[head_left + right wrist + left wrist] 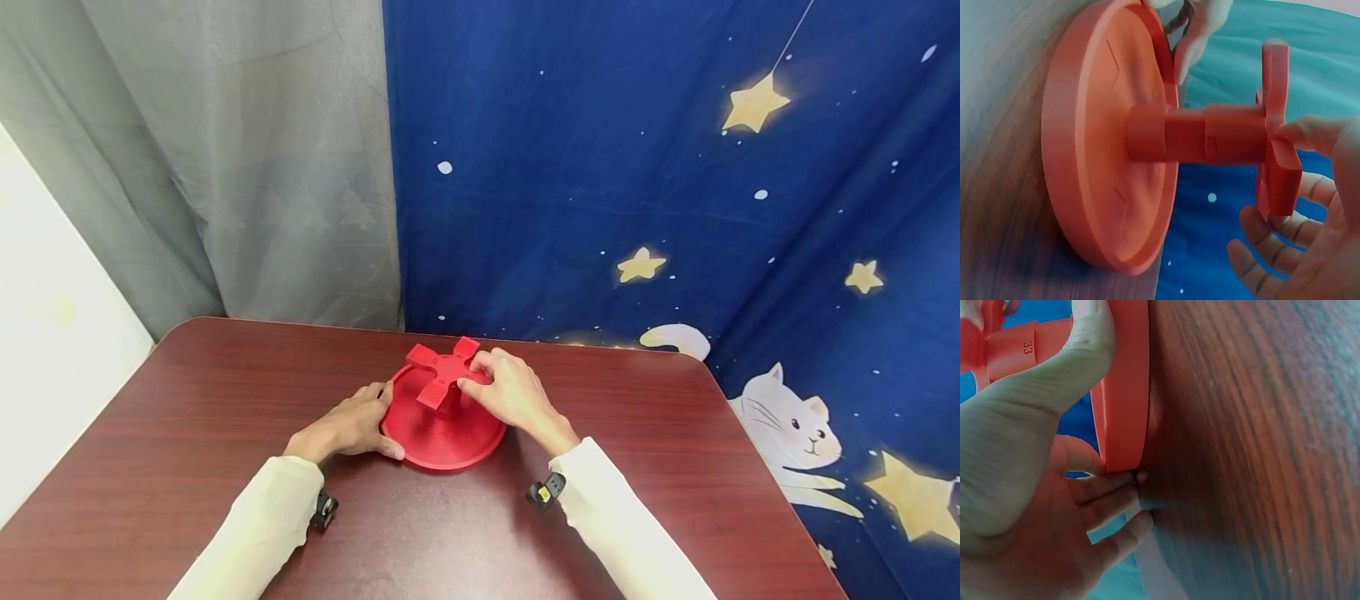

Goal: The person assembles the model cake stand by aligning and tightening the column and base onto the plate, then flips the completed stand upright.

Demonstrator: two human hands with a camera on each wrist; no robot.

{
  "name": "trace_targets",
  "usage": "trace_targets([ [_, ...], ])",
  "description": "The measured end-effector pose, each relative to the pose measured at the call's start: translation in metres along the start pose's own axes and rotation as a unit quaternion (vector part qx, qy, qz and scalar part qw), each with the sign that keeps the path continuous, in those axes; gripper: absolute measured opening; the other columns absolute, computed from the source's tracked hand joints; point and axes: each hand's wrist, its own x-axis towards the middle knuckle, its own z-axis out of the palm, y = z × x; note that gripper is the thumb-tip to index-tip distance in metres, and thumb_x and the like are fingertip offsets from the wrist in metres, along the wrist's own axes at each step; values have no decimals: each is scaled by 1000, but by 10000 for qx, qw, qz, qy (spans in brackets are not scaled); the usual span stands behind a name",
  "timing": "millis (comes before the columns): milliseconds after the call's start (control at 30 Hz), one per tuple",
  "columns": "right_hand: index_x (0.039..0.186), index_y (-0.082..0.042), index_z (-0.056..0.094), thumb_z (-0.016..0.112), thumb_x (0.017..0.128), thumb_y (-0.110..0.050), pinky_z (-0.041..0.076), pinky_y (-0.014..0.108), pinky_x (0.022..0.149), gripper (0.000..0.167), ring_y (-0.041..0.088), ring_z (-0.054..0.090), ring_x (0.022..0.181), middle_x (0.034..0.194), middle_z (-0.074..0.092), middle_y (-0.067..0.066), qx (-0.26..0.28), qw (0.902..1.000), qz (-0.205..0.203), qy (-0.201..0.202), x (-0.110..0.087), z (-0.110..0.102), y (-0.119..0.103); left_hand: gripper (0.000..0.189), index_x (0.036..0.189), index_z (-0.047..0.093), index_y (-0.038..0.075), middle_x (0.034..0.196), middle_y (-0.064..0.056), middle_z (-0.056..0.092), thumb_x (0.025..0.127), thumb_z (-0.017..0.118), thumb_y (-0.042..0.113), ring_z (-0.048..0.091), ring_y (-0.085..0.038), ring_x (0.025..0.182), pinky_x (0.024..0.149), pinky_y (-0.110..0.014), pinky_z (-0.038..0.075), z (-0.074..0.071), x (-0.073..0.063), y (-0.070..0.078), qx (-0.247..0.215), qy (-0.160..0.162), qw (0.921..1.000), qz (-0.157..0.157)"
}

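Note:
A red round base (442, 450) with a raised rim lies on the table. From its middle rises a red post (1185, 134), marked with small raised numbers. On top of the post sits a red four-armed cross piece (448, 368). My left hand (348, 429) grips the base's left edge, the thumb (1088, 347) at the near side of the rim and the fingers farther round it. One arm of the cross is held by my right hand (513, 390), thumb on one side and fingers curled at the other, as the right wrist view shows.
The brown wooden table (187, 433) has rounded far corners. Behind it hang a grey curtain (300, 167) and a blue curtain (540, 183) with stars and a white cat. A white surface (45, 333) borders the left side.

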Motion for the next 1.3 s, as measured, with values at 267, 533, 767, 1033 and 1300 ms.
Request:
trace_targets([
  [267,78,-27,62,71,86,-39,39,29,52,17,12,51,66,75,51,-4,-189,9996,174,104,-4,3,-7,116,151,27,-9,152,-27,34,70,87,48,35,-44,137,108,-58,38,0,0,2,14,-4,10000,-30],
  [533,87,-25,68,72,84,-40,42,28,50,15,11,52,66,76,52,-6,-357,9984,289,322,-7,6,-12,118,153,24,-8,154,-27,31,70,86,49,33,-45,138,108,-59,38,-2,-3,5,-17,-114,9997,-200],
  [767,90,-26,70,72,84,-43,42,27,51,18,10,52,65,76,54,-8,-190,9987,269,401,-11,7,-10,118,151,25,-10,154,-29,30,69,85,49,31,-46,139,109,-62,35,1,-5,6,26,-128,9997,-199],
  [1033,105,-12,72,73,91,-31,54,28,71,24,16,65,77,85,70,-1,1576,9864,-212,-407,-16,-5,34,120,152,21,-11,154,-30,30,71,86,48,28,-49,141,109,-68,30,1,-8,-11,-353,171,9987,310],
  [1300,144,1,44,91,69,-28,37,56,109,93,38,45,132,142,51,18,994,9749,-460,-1940,-30,6,82,110,151,29,-9,152,-33,34,70,89,35,24,-52,143,108,-71,26,-5,-5,-14,83,151,9990,423],
])
